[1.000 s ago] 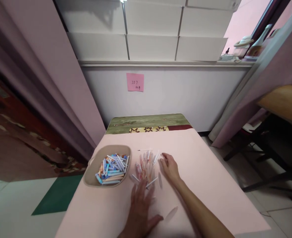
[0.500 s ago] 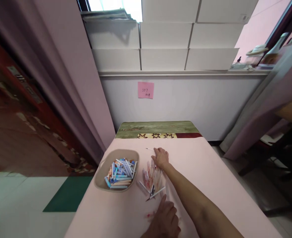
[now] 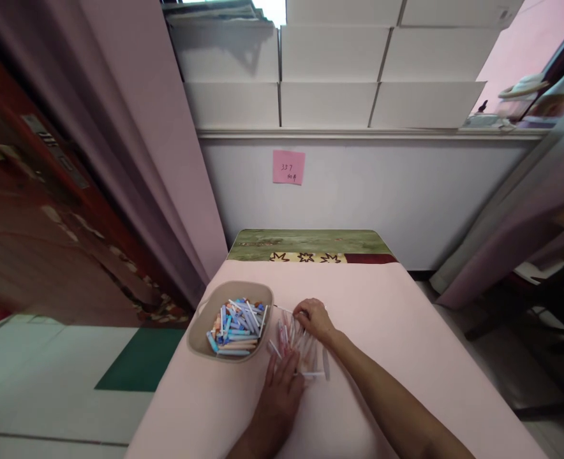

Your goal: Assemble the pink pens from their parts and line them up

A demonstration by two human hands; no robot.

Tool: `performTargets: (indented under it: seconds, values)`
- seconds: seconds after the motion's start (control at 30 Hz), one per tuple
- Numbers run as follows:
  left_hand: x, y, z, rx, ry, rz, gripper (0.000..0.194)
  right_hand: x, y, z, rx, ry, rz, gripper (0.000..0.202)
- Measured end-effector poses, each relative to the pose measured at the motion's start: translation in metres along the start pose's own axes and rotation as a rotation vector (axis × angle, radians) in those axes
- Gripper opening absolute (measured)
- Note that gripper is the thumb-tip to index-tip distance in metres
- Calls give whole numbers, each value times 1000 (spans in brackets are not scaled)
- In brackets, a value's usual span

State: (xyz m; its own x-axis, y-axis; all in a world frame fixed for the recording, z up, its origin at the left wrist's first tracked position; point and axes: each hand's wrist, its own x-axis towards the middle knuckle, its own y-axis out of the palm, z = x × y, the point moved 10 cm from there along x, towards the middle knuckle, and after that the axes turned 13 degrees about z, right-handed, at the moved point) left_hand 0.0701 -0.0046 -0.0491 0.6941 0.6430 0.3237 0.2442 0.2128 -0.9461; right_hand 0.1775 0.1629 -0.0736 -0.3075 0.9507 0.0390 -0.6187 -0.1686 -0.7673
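Observation:
A loose pile of clear and pinkish pen parts (image 3: 305, 344) lies on the pink-covered table (image 3: 358, 287). My left hand (image 3: 282, 389) rests at the near left side of the pile, fingers spread and touching the parts. At the far side, my right hand (image 3: 313, 317) curls its fingers down beside a thin white refill (image 3: 284, 308); whether it grips anything is hidden. Left of the pile stands a beige basket (image 3: 198, 335) holding several blue, purple, white and peach pen pieces (image 3: 238, 325).
Green patterned cloth (image 3: 311, 239) shows at the table's far edge. A pink note (image 3: 288, 167) is stuck on the wall behind, under stacked white boxes (image 3: 330, 105). A purple curtain (image 3: 167, 159) hangs at the left, beside a reddish door (image 3: 33, 210).
My left hand has moved left and forward onto the pile. My right hand has drawn slightly nearer, and the parts sit closer together. The view has shifted a little.

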Motion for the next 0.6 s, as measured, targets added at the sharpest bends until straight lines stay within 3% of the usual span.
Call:
performTargets:
  seconds: [0.1,0.2,0.33,0.4,0.47,0.6]
  values:
    - [-1,3,6,8,-45,65,41,-8,-4,8,56,-45,-3,11]
    - [-1,5,8,-15,-55,94,52,-24,-25,0,108,-19,-104,22]
    - [0,3,13,-32,-97,100,65,-84,-53,-35,246,159,-364,37]
    - [1,3,16,-37,-126,92,72,-125,-51,-51,314,273,-469,39]
    - [2,6,20,-45,-159,94,77,-155,-45,-50,288,290,-499,40]
    - [2,13,24,-47,-202,99,80,-176,-35,-40,188,267,-512,36]
